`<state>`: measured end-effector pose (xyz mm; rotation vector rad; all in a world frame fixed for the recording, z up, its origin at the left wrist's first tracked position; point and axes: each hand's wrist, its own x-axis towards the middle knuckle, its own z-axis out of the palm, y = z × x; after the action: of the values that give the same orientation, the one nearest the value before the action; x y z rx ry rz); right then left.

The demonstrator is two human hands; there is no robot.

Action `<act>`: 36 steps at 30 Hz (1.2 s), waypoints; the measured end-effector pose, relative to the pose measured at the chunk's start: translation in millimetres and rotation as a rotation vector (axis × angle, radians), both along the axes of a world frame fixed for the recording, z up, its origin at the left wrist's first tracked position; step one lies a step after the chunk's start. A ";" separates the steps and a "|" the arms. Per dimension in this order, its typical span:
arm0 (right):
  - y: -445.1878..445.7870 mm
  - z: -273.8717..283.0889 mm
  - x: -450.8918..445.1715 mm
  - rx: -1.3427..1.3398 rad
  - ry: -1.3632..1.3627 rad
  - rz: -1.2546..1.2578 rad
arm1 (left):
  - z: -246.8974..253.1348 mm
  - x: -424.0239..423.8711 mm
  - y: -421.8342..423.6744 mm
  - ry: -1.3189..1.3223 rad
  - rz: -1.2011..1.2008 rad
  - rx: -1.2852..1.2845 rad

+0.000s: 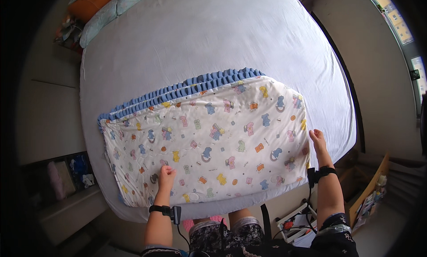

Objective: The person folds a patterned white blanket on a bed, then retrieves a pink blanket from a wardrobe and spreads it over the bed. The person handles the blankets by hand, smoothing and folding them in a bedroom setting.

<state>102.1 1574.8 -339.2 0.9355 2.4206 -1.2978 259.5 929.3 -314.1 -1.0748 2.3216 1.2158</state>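
A folded printed cloth [230, 137], apparently a fitted sheet, is spread on the near part of the bed. It is white with small colourful cartoon animals. A blue gathered, ruffled border [186, 88] runs along its far edge in two layers. My left hand [166, 178] is over the near left part of the cloth, fingers curled; whether they pinch any fabric is unclear. Just outside the cloth's right edge is my right hand [319, 142], its fingers loosely bent and nothing seen between them. Both wrists wear black straps with small devices.
A pale sheet [206, 33] covers the bed beneath. Pillows [100, 27] lie at the far left corner. On the left, a shelf [66, 197] holds soft items. A white storage cart [293, 220] and a wooden panel [368, 190] stand at the lower right; cables hang from my wrists.
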 end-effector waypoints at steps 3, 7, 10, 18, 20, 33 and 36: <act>-44.7 8.8 -57.9 -0.274 -0.028 0.019 | 11.8 -71.2 87.0 -0.340 -0.510 -0.167; -67.9 29.4 -111.3 -0.416 -0.229 0.009 | -7.3 -108.8 131.4 -0.590 -0.497 -0.381; -80.9 35.9 -137.3 -0.774 -0.233 -0.073 | -1.8 -124.8 128.6 -0.694 -0.443 -0.284; -218.3 110.7 -97.5 -0.188 0.294 0.977 | -28.1 -127.1 119.7 -0.666 -0.622 -0.292; -252.4 134.1 -70.4 -0.026 0.143 1.439 | -28.6 -128.2 118.3 -0.552 -0.644 -0.263; -100.1 53.9 -155.5 0.504 0.406 0.556 | -40.3 -148.1 112.1 -0.809 -0.707 -0.187; -58.1 17.8 -150.3 0.148 -0.057 0.244 | -45.0 -145.3 111.1 -0.747 -0.686 -0.175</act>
<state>-48.1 1516.7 -321.4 0.6739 2.5192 -1.0061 114.3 1040.4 -359.1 -0.5368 1.9293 0.2787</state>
